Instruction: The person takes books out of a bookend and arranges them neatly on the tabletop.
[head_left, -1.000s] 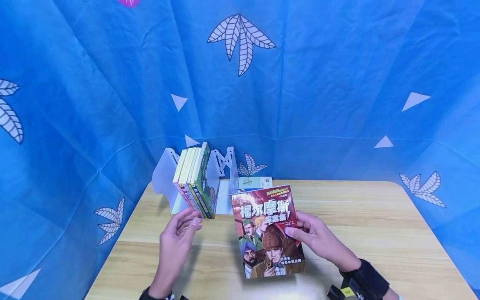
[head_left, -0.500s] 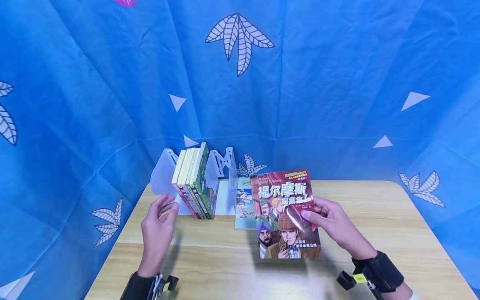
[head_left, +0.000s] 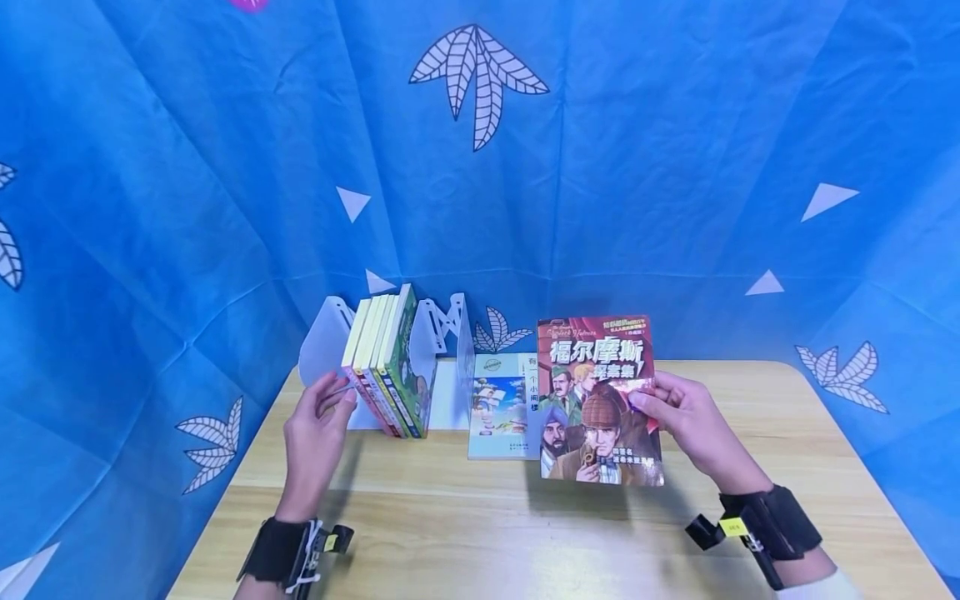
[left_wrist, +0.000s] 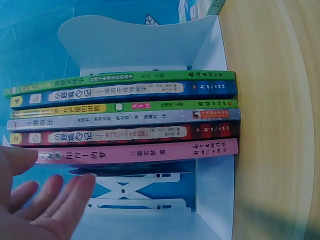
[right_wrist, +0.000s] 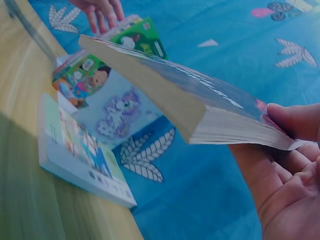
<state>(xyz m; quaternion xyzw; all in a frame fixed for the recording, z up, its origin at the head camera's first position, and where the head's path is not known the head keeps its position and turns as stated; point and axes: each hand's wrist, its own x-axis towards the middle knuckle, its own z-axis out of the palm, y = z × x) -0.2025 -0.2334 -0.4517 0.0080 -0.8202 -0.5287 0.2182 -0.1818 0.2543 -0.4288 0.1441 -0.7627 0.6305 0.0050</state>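
My right hand (head_left: 693, 429) pinches a red paperback book (head_left: 600, 400) at its right edge, thumb on the front cover. In the right wrist view the paperback (right_wrist: 165, 95) shows its page edges, with the fingers beneath it. My left hand (head_left: 315, 437) holds nothing; its fingers are loosely bent beside the row of books (head_left: 386, 367). In the left wrist view its thumb overlaps the top of a pink book's spine (left_wrist: 135, 153). Those books, with green, blue and red spines among them, stand in a white book rack (head_left: 322, 342), leaning slightly.
A pale book with a colourful picture (head_left: 495, 425) lies flat on the wooden table (head_left: 420, 525), right of the rack; the held paperback overlaps its right side. Blue patterned cloth (head_left: 637, 208) hangs behind the table and on both sides.
My right hand has carried the red paperback rightward and farther back, uncovering much of the pale book. The left hand has shifted left, to the rack's left front.
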